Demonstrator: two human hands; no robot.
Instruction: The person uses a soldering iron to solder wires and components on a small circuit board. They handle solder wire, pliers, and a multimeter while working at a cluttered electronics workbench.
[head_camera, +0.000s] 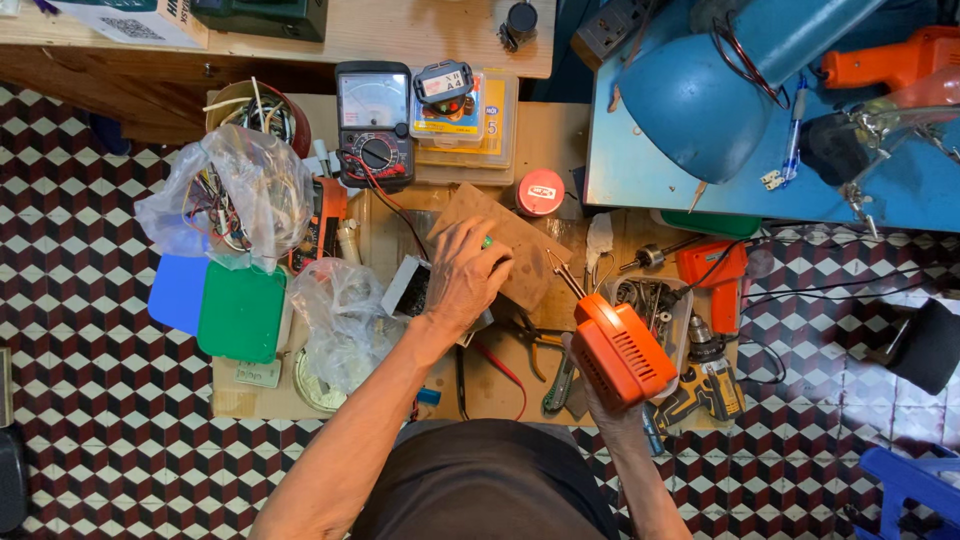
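My left hand (465, 275) rests palm down on a brown board (520, 250) on the low workbench, with a small green part (488, 242) showing at its fingertips and a grey box-like part (408, 285) just to its left. Whether the fingers pinch the green part is hidden. My right hand (610, 405) grips an orange soldering gun (615, 350), its thin metal tip (562, 272) pointing up-left toward the board, a short gap from my left fingers.
An analog multimeter (373, 122) with red and black leads lies behind the board. Clear plastic bags (235, 195) of wires sit left, beside a green and blue box (225, 305). A red-lidded jar (540, 190), an orange drill (715, 275), pliers (535, 340) and a blue desk lamp (700, 95) crowd the right.
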